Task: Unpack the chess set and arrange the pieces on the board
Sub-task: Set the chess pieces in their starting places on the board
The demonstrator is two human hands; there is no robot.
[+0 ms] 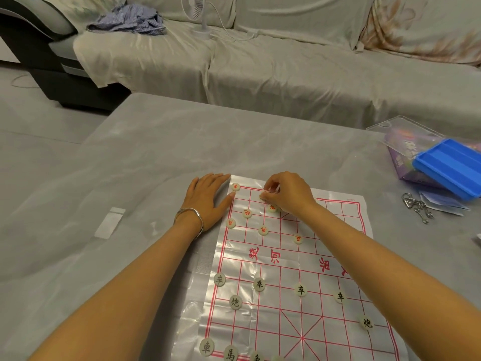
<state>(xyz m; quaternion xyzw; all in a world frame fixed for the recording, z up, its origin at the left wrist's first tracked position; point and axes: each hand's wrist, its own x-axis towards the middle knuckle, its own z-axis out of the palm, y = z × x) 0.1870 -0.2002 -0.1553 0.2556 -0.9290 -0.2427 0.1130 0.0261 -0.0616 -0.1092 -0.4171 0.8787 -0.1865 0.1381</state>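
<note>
Draped sofa (286,74) behind grey table (156,142); grey floor (39,121).

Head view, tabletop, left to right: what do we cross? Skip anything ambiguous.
Small clear bag → left hand, flat beside the board → right hand, pinching a piece → blue tray. Board itself and the metal puzzle left out: they overlap the others.

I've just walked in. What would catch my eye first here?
A shiny board with a red grid lies on the grey table, black-lettered discs near, red-lettered ones far. The right hand pinches a piece at its far edge; the left hand rests flat by the far left corner. A blue tray sits far right.
</note>
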